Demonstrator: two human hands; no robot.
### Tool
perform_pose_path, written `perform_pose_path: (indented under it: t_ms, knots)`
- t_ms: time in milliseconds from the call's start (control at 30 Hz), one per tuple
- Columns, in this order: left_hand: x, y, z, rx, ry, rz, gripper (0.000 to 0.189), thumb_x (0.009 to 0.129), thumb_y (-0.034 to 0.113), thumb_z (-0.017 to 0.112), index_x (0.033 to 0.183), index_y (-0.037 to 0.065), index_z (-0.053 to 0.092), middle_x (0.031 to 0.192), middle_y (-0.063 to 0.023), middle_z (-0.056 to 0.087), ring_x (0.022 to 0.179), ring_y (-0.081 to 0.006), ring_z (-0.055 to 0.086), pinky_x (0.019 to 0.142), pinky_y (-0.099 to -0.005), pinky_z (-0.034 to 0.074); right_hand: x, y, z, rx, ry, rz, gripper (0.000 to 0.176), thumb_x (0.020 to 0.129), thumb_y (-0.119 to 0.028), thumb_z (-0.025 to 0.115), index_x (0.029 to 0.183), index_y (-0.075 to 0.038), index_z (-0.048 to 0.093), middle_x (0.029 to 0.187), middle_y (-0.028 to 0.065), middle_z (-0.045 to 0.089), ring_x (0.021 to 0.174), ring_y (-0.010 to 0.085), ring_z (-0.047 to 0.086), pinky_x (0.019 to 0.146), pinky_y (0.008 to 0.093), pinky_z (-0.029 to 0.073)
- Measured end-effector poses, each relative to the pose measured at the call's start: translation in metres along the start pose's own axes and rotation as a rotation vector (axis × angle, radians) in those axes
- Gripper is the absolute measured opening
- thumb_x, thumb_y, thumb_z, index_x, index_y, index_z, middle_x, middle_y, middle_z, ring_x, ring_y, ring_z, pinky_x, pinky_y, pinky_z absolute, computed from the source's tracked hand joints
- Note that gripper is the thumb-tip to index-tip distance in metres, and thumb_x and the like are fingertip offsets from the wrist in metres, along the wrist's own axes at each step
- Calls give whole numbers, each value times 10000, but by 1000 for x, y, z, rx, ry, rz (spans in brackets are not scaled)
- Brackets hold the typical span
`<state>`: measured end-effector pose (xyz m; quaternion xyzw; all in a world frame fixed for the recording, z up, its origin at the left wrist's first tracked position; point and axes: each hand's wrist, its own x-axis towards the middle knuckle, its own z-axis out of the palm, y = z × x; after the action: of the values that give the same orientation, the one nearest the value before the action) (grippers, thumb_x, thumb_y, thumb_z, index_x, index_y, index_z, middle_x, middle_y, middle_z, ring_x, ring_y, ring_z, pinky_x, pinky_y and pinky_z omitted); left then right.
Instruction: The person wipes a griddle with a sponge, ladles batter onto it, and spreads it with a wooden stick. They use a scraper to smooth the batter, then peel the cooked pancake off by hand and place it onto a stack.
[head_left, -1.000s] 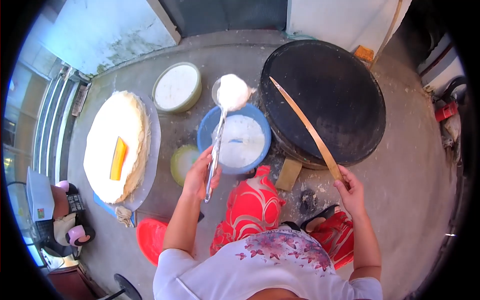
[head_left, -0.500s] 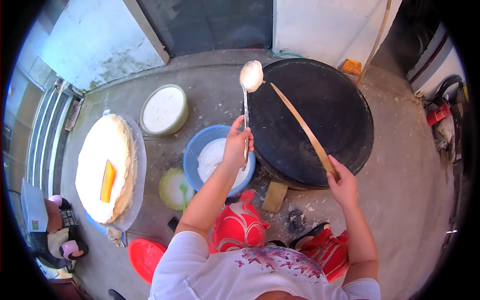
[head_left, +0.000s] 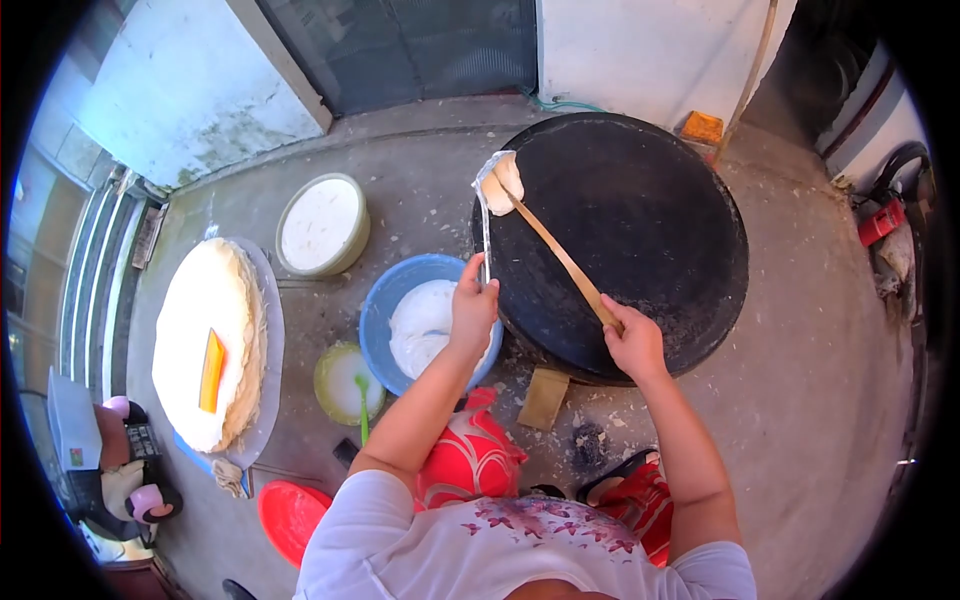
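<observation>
My left hand [head_left: 475,308] is closed round the handle of a metal ladle [head_left: 487,235], whose bowl is over the left edge of a big round black griddle [head_left: 630,250]. In my right hand [head_left: 634,338] is a long, thin wooden spatula [head_left: 562,258]. Its tip meets the pale batter [head_left: 508,180] at the ladle's bowl, and some batter bulges past the rim. Below my left hand stands a blue basin [head_left: 372,325] with white batter [head_left: 420,325] in it.
Left of the basin are a pale tub [head_left: 345,262] of white batter and a small green bowl [head_left: 325,385] with a green spoon [head_left: 364,405]. Farther left, a tall stack of thin pancakes [head_left: 200,300] carries a yellow scraper [head_left: 211,372]. A red basin [head_left: 290,520] lies near my left elbow.
The wooden spatula has moved left, bringing its tip to the ladle's bowl. The ladle has tipped and come slightly lower, and the batter now bulges at its right side.
</observation>
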<state>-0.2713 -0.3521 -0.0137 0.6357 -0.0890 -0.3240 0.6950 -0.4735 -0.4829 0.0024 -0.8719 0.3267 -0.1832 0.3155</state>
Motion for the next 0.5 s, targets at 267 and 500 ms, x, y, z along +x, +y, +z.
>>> perform_pose_path:
  t_ms: [267, 500]
  knots:
    - [52, 21, 13, 132, 3, -97, 437, 848, 34, 465, 1271, 78, 368, 577, -34, 455, 399, -104, 381, 352, -250, 327, -6, -16, -36, -175, 46, -2, 388, 708, -69, 556, 1087, -149, 582, 755, 90, 552, 713, 264, 570, 633, 358, 467]
    - [59, 98, 5, -466, -299, -221, 345, 925, 158, 334, 1245, 42, 384, 631, -76, 482, 439, -90, 390, 364, -224, 352, -15, 19, -13, -547, 34, -496, 452, 683, -64, 555, 1129, -131, 544, 786, 27, 539, 652, 205, 530, 574, 323, 443]
